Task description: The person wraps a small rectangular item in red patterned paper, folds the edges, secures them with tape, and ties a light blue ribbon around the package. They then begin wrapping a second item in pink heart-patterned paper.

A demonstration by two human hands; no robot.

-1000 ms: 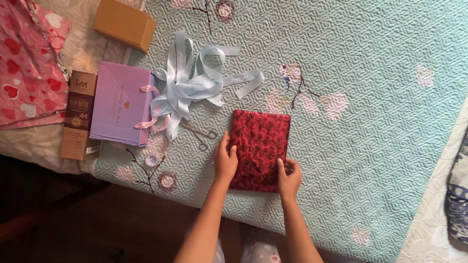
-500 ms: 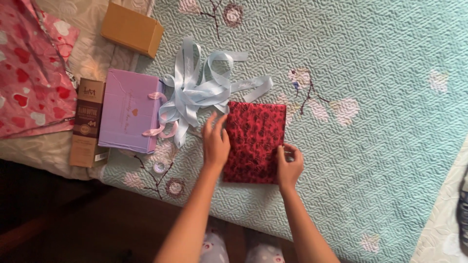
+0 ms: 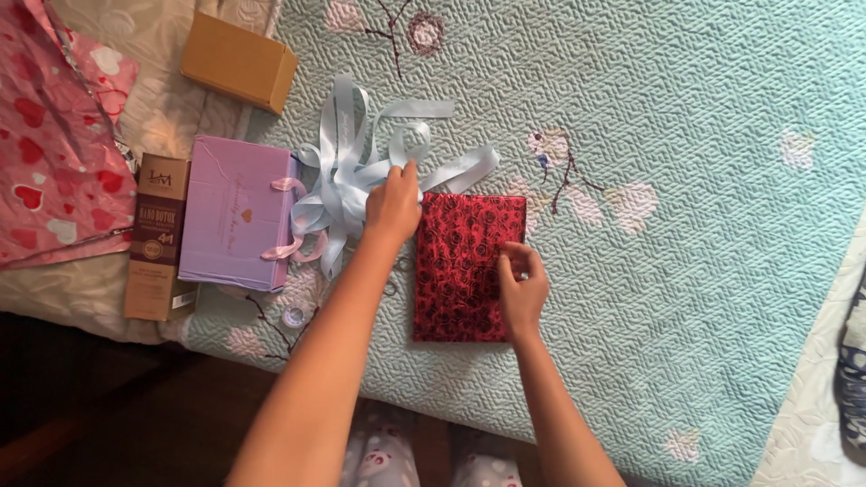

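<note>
A flat parcel wrapped in shiny red rose-patterned paper (image 3: 462,261) lies on a teal quilted bedspread (image 3: 686,162). My right hand (image 3: 520,287) rests on the parcel's right side, fingers curled on the paper. My left hand (image 3: 392,204) is stretched over to the tangle of pale blue satin ribbon (image 3: 361,158) just left of the parcel's top corner, fingers down on the ribbon; whether it grips a strand I cannot tell.
A lilac gift bag with pink handles (image 3: 234,212) lies left of the ribbon, a long brown box (image 3: 158,236) beside it, a cardboard box (image 3: 237,59) above. Pink heart-print paper (image 3: 54,135) is at far left. A small tape roll (image 3: 293,316) sits near the bed edge.
My left hand left the parcel's left edge and moved up and left onto the blue ribbon, hiding the scissors. My right hand shifted slightly up on the parcel.
</note>
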